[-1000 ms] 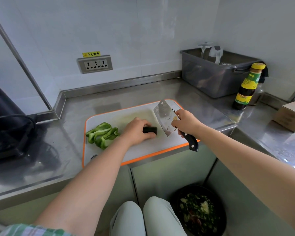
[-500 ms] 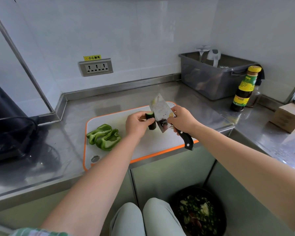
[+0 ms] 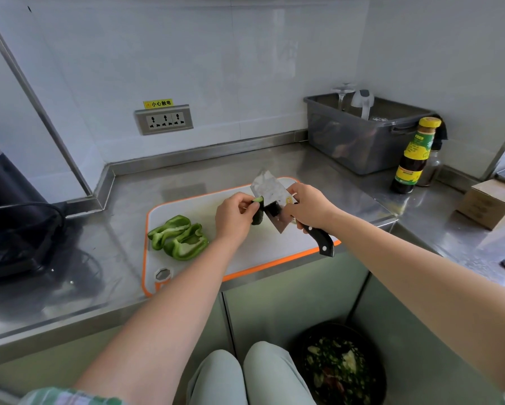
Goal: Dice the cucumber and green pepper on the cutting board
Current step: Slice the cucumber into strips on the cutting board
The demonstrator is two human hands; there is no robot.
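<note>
One cutting board (image 3: 274, 252), white with an orange rim, lies on the steel counter (image 3: 122, 258). Two hands work above it. The left hand (image 3: 234, 219) holds one short cucumber piece (image 3: 258, 213) upright, fingers curled closed around it, its pale cut end facing up. The right hand (image 3: 309, 206) grips one cleaver (image 3: 270, 200), fingers wrapped where blade meets handle; the black handle end projects toward the board's near edge. The blade is raised and tilted, its flat side just beside the cucumber piece; whether it touches cannot be determined. Green pepper pieces (image 3: 178, 240) lie in one cluster on the left part of the board, well apart from both hands; at least two curved sections are distinguishable. At the right rear of the counter stand one grey tub (image 3: 362, 147) and, near it, one dark sauce bottle (image 3: 414, 156) with a yellow cap. One cardboard box (image 3: 487, 204) sits at the far right. One bin (image 3: 340, 366) of scraps stands on the floor below.
</note>
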